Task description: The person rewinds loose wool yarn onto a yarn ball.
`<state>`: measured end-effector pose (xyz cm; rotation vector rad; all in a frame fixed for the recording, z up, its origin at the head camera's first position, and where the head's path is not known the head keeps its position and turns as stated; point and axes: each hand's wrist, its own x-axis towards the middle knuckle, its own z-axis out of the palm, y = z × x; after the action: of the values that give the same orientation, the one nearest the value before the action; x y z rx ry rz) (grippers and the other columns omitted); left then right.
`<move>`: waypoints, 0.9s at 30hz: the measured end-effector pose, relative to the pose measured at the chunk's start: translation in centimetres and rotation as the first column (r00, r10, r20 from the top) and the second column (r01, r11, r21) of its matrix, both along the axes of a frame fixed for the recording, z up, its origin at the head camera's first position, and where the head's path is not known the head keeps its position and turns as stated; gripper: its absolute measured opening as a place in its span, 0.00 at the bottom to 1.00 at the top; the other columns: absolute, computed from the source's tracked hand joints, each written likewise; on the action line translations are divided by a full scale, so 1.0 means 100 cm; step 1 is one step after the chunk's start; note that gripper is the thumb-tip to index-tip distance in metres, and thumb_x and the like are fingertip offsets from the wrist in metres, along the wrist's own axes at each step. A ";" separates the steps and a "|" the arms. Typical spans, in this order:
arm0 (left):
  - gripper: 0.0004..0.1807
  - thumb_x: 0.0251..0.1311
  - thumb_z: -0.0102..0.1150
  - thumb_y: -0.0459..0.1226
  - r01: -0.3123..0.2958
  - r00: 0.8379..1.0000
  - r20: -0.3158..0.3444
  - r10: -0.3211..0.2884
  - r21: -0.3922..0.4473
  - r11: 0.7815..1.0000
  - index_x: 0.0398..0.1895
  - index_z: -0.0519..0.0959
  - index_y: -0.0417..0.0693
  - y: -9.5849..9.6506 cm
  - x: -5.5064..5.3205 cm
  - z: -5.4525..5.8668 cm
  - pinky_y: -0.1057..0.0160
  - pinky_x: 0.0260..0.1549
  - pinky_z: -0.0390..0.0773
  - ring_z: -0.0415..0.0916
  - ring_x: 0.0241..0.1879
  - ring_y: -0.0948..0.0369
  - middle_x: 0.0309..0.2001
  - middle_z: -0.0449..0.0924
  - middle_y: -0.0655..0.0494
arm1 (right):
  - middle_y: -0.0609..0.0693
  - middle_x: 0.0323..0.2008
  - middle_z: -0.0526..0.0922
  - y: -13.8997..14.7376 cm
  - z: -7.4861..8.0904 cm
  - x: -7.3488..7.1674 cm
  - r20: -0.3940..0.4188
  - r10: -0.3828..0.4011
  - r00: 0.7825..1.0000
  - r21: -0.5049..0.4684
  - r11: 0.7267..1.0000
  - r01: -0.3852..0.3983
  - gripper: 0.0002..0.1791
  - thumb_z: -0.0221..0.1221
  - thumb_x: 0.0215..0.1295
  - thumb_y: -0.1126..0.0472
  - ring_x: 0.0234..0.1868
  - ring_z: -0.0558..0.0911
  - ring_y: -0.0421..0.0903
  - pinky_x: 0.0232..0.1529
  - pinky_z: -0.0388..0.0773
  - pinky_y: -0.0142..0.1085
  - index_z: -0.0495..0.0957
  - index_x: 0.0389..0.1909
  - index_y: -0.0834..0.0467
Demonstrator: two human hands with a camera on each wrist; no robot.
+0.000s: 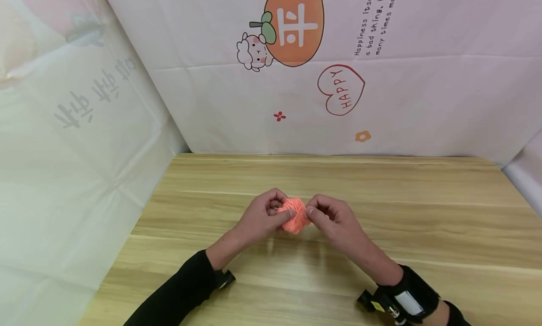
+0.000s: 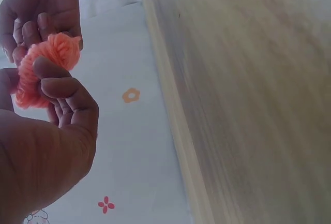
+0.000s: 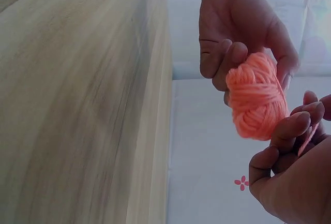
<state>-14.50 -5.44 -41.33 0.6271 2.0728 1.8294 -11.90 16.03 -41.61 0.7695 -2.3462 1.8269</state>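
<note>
A small ball of coral-orange yarn [image 1: 295,216] is held up over the table, between the two hands. My left hand [image 1: 261,217] grips it from the left, thumb across the front and fingers curled behind. On the other side my right hand [image 1: 337,221] pinches a strand at the ball's right edge. The right wrist view shows the wound yarn [image 3: 258,100] with a band of strands wrapped round its middle, and a loose strand [image 3: 309,140] running through the right hand's fingers. Seen in the left wrist view, the yarn ball [image 2: 64,48] partly hides the right hand's fingertips.
The wood-grain table [image 1: 423,203] spreads beneath both hands. A white printed cloth [image 1: 211,105] stands along its back edge, and another pale cloth [image 1: 84,175] hangs at the left. Dark wrist straps with a small camera [image 1: 367,301] sit on the forearms.
</note>
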 end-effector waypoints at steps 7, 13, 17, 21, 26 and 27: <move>0.11 0.65 0.58 0.33 -0.077 0.997 -0.017 0.079 0.076 0.994 0.46 0.71 0.38 -0.001 -0.012 -0.020 0.51 0.26 0.81 0.76 0.26 0.40 0.32 0.79 0.47 | 0.50 0.18 0.68 -0.006 0.013 0.007 -0.008 0.006 1.000 0.015 1.000 -0.006 0.10 0.52 0.71 0.70 0.22 0.68 0.43 0.23 0.68 0.35 0.77 0.29 0.58; 0.15 0.67 0.58 0.41 -0.088 0.995 -0.035 0.094 0.151 0.985 0.49 0.70 0.41 -0.002 -0.015 -0.022 0.63 0.23 0.77 0.77 0.25 0.51 0.33 0.77 0.44 | 0.52 0.17 0.70 -0.011 0.025 0.013 -0.026 0.027 0.999 0.018 0.999 -0.027 0.12 0.52 0.68 0.74 0.21 0.70 0.43 0.22 0.71 0.35 0.77 0.29 0.57; 0.16 0.67 0.57 0.42 -0.066 0.996 -0.045 0.076 0.202 0.977 0.50 0.69 0.41 -0.002 -0.015 -0.021 0.65 0.23 0.74 0.77 0.26 0.54 0.36 0.77 0.43 | 0.54 0.18 0.72 -0.012 0.024 0.013 -0.011 0.026 1.000 0.018 1.000 -0.026 0.09 0.53 0.68 0.73 0.21 0.71 0.43 0.22 0.71 0.33 0.79 0.31 0.60; 0.16 0.68 0.56 0.38 -0.044 0.996 -0.067 0.063 0.256 0.966 0.51 0.68 0.38 -0.002 -0.016 -0.021 0.67 0.23 0.74 0.76 0.26 0.55 0.37 0.77 0.43 | 0.54 0.18 0.72 -0.012 0.023 0.013 0.002 0.009 1.000 0.032 0.999 -0.009 0.08 0.54 0.69 0.70 0.21 0.70 0.42 0.21 0.70 0.32 0.79 0.31 0.61; 0.15 0.68 0.55 0.36 -0.039 0.992 -0.101 0.071 0.289 0.956 0.51 0.67 0.36 -0.001 -0.015 -0.020 0.68 0.22 0.75 0.76 0.25 0.56 0.37 0.77 0.43 | 0.52 0.17 0.72 -0.012 0.023 0.013 0.017 -0.007 1.000 0.050 0.999 0.006 0.08 0.55 0.70 0.68 0.20 0.70 0.41 0.21 0.70 0.32 0.79 0.30 0.60; 0.15 0.68 0.55 0.36 -0.036 0.991 -0.110 0.072 0.295 0.955 0.51 0.67 0.36 -0.002 -0.015 -0.020 0.68 0.22 0.76 0.76 0.25 0.56 0.37 0.77 0.42 | 0.52 0.17 0.72 -0.012 0.023 0.012 0.015 -0.010 1.000 0.052 0.999 0.009 0.09 0.55 0.70 0.67 0.20 0.69 0.41 0.20 0.69 0.32 0.79 0.30 0.59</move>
<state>-15.98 -5.59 -43.30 0.7787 1.9211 2.2047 -10.65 14.86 -39.32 0.7505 -2.4116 1.7814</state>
